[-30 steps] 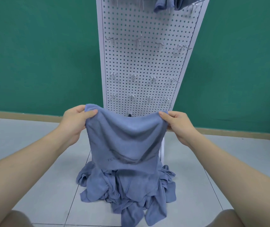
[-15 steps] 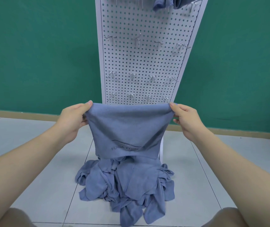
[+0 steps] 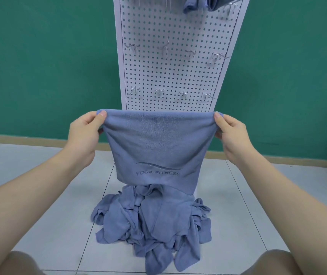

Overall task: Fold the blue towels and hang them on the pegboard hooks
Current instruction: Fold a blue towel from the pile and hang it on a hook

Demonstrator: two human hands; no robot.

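I hold a blue towel [image 3: 156, 147] printed "YOGA FITNESS" stretched flat in front of me. My left hand [image 3: 85, 132] pinches its upper left corner and my right hand [image 3: 231, 133] pinches its upper right corner. The towel's top edge is taut and level, and it hangs down over a heap of crumpled blue towels [image 3: 154, 225] on the floor. Behind stands the white pegboard [image 3: 176, 72] with rows of metal hooks [image 3: 183, 94]. One blue towel [image 3: 198, 3] hangs at the board's top edge, partly cut off by the frame.
A green wall [image 3: 49, 66] rises behind the pegboard, with a tan skirting strip at its foot. Grey floor tiles [image 3: 49, 205] spread left and right of the towel heap. My knees show at the bottom corners.
Both hands have risen and moved apart, pulling the towel's top edge straight. The towel has lifted higher above the heap, and its printed lettering now shows fully.
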